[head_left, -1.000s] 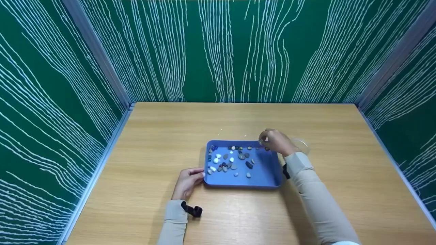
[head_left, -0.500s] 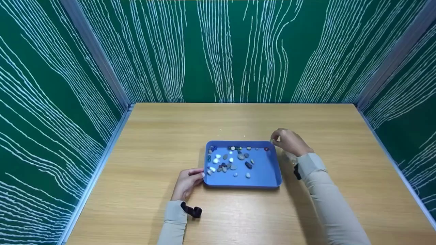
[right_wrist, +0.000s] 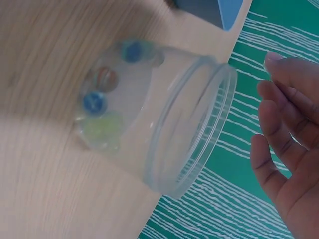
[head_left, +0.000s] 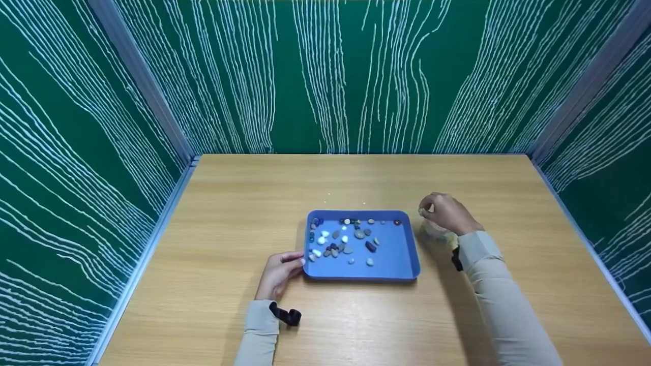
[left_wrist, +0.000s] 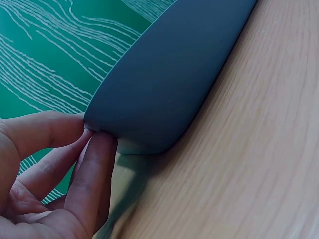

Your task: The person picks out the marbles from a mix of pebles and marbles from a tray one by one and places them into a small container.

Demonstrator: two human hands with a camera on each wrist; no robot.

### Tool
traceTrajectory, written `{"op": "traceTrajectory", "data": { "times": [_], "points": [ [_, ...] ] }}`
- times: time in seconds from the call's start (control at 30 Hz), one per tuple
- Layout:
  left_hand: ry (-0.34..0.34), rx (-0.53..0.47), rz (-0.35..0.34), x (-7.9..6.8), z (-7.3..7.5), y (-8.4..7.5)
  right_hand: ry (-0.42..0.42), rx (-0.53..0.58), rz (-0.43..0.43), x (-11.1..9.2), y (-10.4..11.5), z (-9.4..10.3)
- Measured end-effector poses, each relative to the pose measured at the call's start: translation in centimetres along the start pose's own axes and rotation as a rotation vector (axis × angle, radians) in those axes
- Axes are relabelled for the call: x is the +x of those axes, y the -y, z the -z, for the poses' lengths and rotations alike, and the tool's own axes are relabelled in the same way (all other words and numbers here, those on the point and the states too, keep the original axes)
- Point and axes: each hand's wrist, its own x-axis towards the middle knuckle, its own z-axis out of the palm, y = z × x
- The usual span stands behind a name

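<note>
A shallow blue tray lies on the table, holding pebbles and glass marbles. My left hand holds its left end, fingertips and thumb at the wall in the left wrist view. My right hand is beyond the tray's right side, above a clear plastic jar. Its thumb and forefinger pinch a small pale marble, mostly hidden by the fingertips. Blue marbles, a reddish one and a yellow-green patch show at the jar's bottom.
Tiny pale bits lie on the wooden table behind the tray. Green panels with white wavy lines enclose the table at the back and both sides. Each wrist wears a black camera strap.
My right hand has moved right, from over the tray's back right corner to above the jar, still pinching the small marble. My left hand has stayed at the tray's left end.
</note>
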Motion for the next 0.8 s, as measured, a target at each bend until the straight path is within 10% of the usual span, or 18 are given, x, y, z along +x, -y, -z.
{"op": "traceTrajectory", "data": {
  "times": [0.8],
  "points": [
    [-0.015, 0.037, 0.013, -0.2, -0.1, -0.3, 0.049, 0.027, -0.129, -1.2, -2.0, 0.6]
  ]
}}
